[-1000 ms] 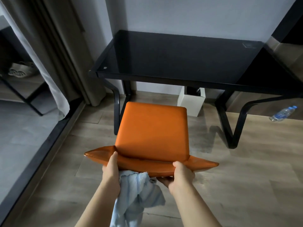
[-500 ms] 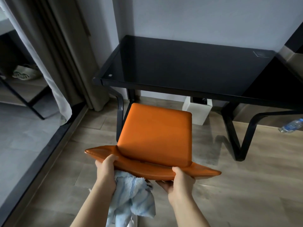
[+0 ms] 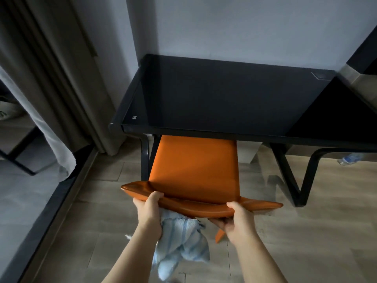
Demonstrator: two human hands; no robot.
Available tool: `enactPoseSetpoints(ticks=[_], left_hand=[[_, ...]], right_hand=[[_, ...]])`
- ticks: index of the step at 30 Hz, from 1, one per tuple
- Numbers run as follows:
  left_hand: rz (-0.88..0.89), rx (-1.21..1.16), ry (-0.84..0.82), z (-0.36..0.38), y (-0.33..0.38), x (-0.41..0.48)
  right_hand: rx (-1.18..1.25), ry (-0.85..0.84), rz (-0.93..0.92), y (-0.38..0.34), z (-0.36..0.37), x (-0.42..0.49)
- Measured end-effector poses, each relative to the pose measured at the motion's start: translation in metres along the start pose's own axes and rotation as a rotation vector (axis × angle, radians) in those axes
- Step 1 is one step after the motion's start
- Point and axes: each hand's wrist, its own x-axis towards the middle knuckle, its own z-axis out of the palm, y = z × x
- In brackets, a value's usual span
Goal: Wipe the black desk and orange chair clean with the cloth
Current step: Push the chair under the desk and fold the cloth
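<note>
While its seat front sits under the glossy black glass-topped desk (image 3: 214,94) at frame centre, the orange padded chair (image 3: 193,170) is gripped at its backrest by 2 hands. Left hand (image 3: 150,211) curls fingers round backrest and pale blue striped cloth (image 3: 181,242), lower centre; right hand (image 3: 238,219) clasps the backrest, thumb on top.

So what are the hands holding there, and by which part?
Both hands grip the orange chair by the top edge of its backrest. The left hand also holds a light blue cloth bunched against that edge; the right hand holds only the chair.

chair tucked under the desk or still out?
Partly in. The orange chair has its seat's far edge hidden under the black desk front edge; the backrest, gripped by left hand and right hand, remains outside.
</note>
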Motion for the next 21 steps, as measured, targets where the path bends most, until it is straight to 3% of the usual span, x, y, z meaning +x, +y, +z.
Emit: enactPoseSetpoints(ticks=[21], left_hand=[[0.059, -0.006, 0.056, 0.105, 0.042, 0.075]], right_hand=[[-0.065, -0.038, 0.025, -0.086, 0.069, 0.097]])
